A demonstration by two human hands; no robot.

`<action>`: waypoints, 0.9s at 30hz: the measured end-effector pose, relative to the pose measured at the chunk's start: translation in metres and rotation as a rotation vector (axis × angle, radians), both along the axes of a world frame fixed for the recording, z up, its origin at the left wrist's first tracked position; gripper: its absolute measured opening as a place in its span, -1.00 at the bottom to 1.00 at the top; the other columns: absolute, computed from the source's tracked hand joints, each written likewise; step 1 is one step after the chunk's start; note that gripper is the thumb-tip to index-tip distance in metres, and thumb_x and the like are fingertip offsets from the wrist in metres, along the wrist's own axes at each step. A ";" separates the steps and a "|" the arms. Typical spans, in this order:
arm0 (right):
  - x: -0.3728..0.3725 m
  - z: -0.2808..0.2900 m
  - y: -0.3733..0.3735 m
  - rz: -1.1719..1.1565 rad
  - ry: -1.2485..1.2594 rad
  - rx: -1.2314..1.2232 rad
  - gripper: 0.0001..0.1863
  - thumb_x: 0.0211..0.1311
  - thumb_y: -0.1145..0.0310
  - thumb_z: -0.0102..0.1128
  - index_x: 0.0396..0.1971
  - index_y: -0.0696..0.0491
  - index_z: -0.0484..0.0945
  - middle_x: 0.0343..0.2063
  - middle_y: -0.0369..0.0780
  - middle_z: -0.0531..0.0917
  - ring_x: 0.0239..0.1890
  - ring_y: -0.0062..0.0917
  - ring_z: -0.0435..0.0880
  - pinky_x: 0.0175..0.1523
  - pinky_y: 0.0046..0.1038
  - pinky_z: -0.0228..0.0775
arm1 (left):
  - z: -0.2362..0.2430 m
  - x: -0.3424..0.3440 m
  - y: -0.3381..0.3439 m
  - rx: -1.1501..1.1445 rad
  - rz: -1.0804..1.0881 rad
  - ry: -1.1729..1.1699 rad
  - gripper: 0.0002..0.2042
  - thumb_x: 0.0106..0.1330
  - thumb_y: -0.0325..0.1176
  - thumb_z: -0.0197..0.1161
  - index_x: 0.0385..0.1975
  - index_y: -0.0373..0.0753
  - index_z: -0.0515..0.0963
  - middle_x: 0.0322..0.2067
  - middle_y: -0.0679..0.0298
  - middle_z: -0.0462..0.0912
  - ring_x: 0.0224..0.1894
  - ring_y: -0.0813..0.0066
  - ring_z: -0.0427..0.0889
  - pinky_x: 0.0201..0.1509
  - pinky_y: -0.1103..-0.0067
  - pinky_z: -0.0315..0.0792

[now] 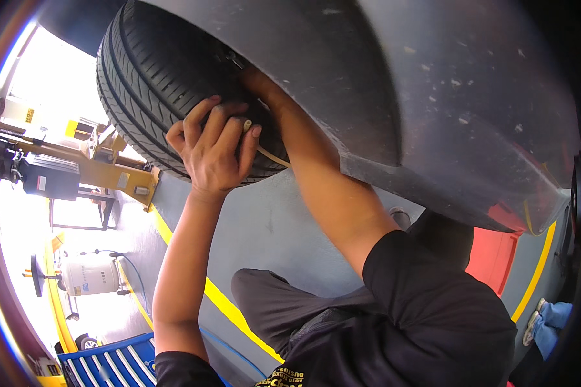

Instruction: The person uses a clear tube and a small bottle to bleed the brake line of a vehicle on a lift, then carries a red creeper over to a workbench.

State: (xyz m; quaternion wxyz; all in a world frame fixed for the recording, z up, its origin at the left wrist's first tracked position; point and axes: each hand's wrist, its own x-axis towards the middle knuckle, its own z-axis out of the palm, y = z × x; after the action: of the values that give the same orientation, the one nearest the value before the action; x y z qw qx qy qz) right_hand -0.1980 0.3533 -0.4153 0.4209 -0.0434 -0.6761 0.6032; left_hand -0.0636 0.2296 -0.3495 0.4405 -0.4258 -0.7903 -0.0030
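We find a vehicle workshop: a dark car body at far right with its tyre, yellow lines on grey flooring, a white tank at left and a blue cabinet near left.

1. At six o'clock: bears yellow lettering on the front of the black shirt, in more than one line, turned upside down and cut off by the lower edge.
2. Near eight o'clock: carries dark printed characters on the white tank, with a small label just beside them (too tiny to make out).
3. Around nine o'clock, far out: shows a white label on the dark boxy housing, too fine to read.
4. Also around nine, further in: has a pale sticker on the yellow beam, likewise illegible.
5. Between nine and ten: displays black characters on a small yellow sign.
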 end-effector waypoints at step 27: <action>0.020 -0.028 0.022 -0.176 0.006 -0.103 -0.65 0.23 0.16 0.19 -0.07 0.06 0.56 -0.15 -0.12 0.68 -0.06 -0.26 0.65 0.04 -0.29 0.45 | -0.007 -0.003 -0.005 0.019 -0.017 0.020 -0.88 0.15 -0.23 0.29 -0.54 -0.08 0.57 -0.26 0.54 0.66 0.09 0.45 0.49 0.07 0.41 0.03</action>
State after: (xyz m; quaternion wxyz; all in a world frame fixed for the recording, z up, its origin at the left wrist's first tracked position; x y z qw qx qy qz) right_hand -0.1784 0.3752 -0.4438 0.4715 -0.1225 -0.6364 0.5980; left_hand -0.0662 0.2242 -0.3566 0.4525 -0.4283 -0.7821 -0.0101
